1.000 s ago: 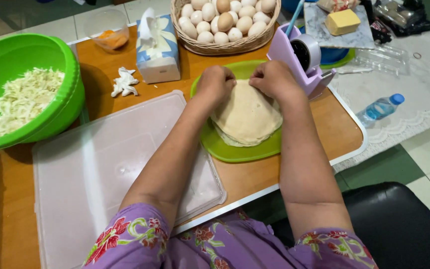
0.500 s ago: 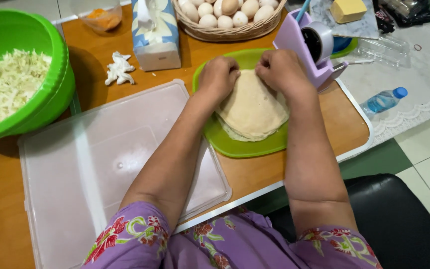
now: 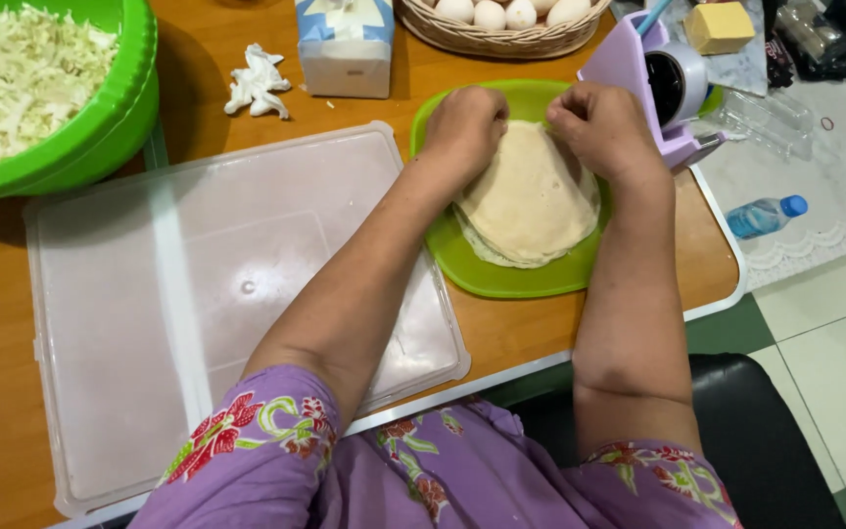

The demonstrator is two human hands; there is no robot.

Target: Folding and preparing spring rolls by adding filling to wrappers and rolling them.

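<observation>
Head view: left hand [image 3: 467, 125] and right hand [image 3: 601, 127] both have fingers curled shut, pinching the far edge of the stack of thin pale round wrappers [image 3: 531, 201] — probably peeling one free — on the flat green plastic plate [image 3: 501, 279] on the orange wooden desk [image 3: 217, 59].

Wrappers [image 3: 531, 201] lie on a plate [image 3: 501, 279], right of a tray [image 3: 149, 323].

Home kitchen, food prep. Wooden table [image 3: 247, 59] carries a green bowl [image 3: 100, 127] of shredded cabbage [image 3: 12, 78], wicker egg basket [image 3: 501, 34], butter block [image 3: 719, 26], stacked thin wrappers [image 3: 531, 196] on green plate [image 3: 511, 279]. Tiled floor [image 3: 834, 343].
</observation>
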